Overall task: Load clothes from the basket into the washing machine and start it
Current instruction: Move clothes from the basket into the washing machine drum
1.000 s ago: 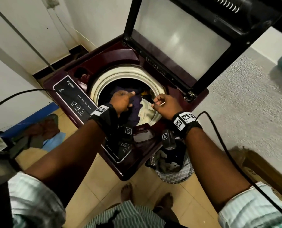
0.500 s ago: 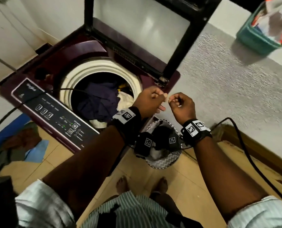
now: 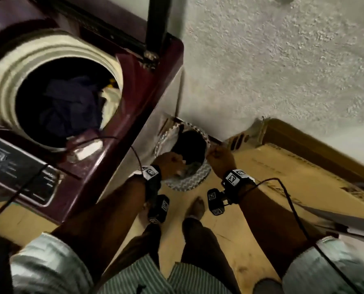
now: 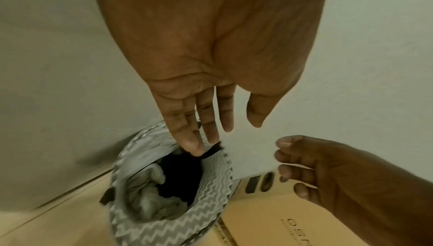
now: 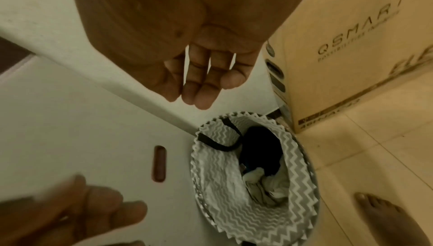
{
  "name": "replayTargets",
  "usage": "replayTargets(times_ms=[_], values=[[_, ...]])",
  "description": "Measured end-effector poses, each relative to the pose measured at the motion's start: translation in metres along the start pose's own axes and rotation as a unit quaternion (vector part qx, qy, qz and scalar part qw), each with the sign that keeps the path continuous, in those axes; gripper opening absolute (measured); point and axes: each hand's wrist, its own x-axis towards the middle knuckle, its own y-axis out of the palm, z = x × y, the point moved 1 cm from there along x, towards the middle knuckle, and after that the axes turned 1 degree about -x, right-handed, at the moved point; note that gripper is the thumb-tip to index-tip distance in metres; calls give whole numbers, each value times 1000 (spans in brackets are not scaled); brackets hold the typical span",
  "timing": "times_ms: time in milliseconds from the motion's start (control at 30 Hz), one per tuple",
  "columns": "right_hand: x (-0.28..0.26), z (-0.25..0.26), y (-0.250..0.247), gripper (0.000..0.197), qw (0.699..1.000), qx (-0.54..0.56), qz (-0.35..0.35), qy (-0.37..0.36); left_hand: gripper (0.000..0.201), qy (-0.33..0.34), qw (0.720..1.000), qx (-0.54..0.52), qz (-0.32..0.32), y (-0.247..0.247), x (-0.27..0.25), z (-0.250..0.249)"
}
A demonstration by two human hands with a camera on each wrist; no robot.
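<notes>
The maroon top-loading washing machine (image 3: 138,85) stands at the left, lid up, with dark blue and cream clothes (image 3: 70,107) in its drum. On the floor right of it sits the grey zigzag basket (image 3: 187,183), holding a dark garment (image 5: 260,150) and pale crumpled cloth (image 4: 152,200). My left hand (image 4: 211,124) hovers over the basket's mouth with straight fingers, holding nothing. In its own wrist view my right hand (image 5: 201,90) hangs above the basket's far rim, fingers loosely extended and empty. In the head view both hands (image 3: 172,164) (image 3: 219,155) are just over the basket.
A large cardboard box (image 5: 351,46) lies against the wall right of the basket. The washer's white side panel (image 5: 82,138) is on the basket's other side. My bare foot (image 3: 196,206) stands on the tiled floor just in front. Cables trail from both wrists.
Both hands have left the washer's drum opening and dropped right and down to the basket. Their curled fingers have straightened. My view has swung down toward the floor.
</notes>
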Motion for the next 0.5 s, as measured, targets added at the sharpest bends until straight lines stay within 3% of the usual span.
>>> replayTargets(times_ms=[133,300,433,500], values=[[32,-58,39,8,998,2,57,29,4,-71,996,-27,-55,27,48,55],[82,-124,102,11,992,4,104,66,33,-94,981,-143,-92,52,135,114],[122,-164,151,3,986,5,138,96,38,-107,963,-215,-119,70,197,145],[145,-185,181,10,982,23,148,114,25,-109,961,-222,-125,79,222,164]])
